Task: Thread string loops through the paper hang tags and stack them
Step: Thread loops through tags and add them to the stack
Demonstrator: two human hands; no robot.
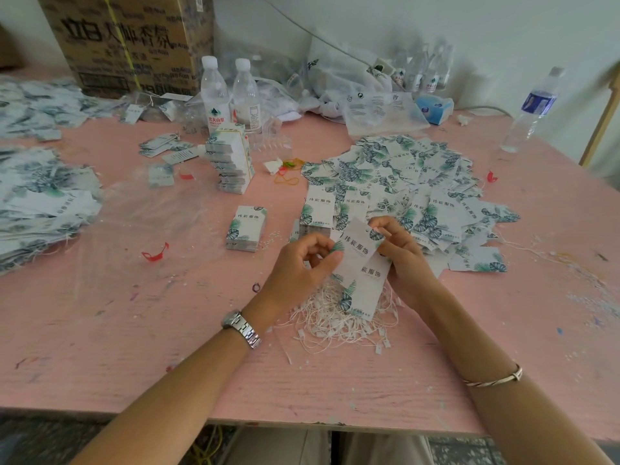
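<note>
I hold two white paper hang tags [360,263] with green leaf print above the pink table [134,313]. My left hand [298,266] pinches the upper tag's left edge. My right hand [399,250] grips the tags from the right, its fingertips at the punched hole near the top corner. Under my hands lies a tangle of white string loops [339,322] with small plastic clasps. A wide spread of loose tags [402,182] covers the table behind my hands. A short neat stack of tags [246,228] sits to the left, and a taller leaning stack [231,159] stands further back.
Heaps of tags [40,196] fill the table's left side. Two water bottles [231,95] and a cardboard box [131,41] stand at the back, plastic bags [362,95] beside them. Another bottle [533,109] stands at the far right. Red scraps [154,253] and clear plastic film [151,209] lie left of centre.
</note>
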